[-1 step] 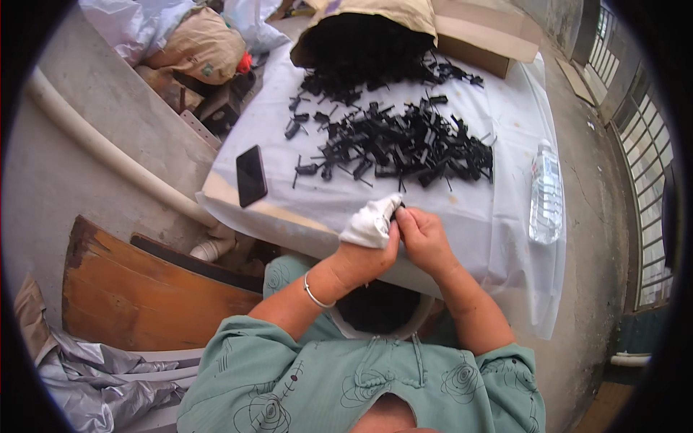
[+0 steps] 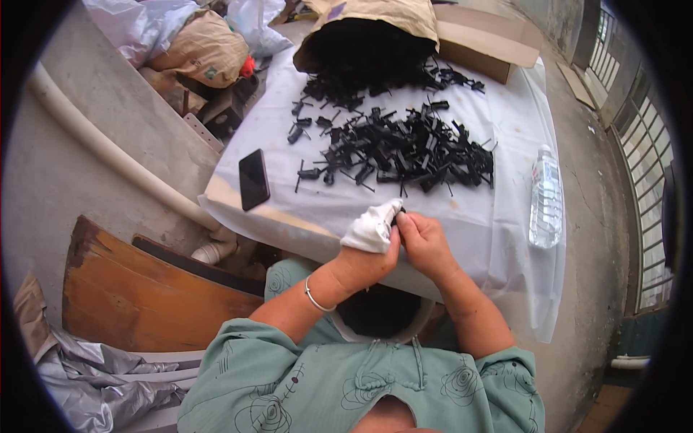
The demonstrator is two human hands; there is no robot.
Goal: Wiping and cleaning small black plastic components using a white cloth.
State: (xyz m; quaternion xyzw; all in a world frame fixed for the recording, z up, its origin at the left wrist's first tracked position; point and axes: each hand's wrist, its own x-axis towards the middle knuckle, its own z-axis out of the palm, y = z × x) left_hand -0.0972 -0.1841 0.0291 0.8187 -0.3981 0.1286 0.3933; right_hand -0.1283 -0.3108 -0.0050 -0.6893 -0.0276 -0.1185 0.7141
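My left hand [image 2: 371, 238], its fingers wrapped in white cloth, is closed on a small black plastic part [image 2: 400, 213] at the table's front edge. Pressed up against it, my right hand [image 2: 426, 242] pinches the same part between thumb and fingers. Most of that part is hidden by my fingers and the cloth. Beyond my hands lies a loose pile of black plastic parts [image 2: 404, 148], many with thin stems sticking out. Below my hands, at my lap, is a pale-rimmed round container [image 2: 426, 312] with a dark inside.
A brown sack [image 2: 317, 32] spills more black parts at the table's far end, beside an open cardboard box [image 2: 491, 43]. A dark phone [image 2: 253, 179] lies at the left, and a clear water bottle [image 2: 546, 198] at the right. White sheeting [image 2: 303, 206] covers the table.
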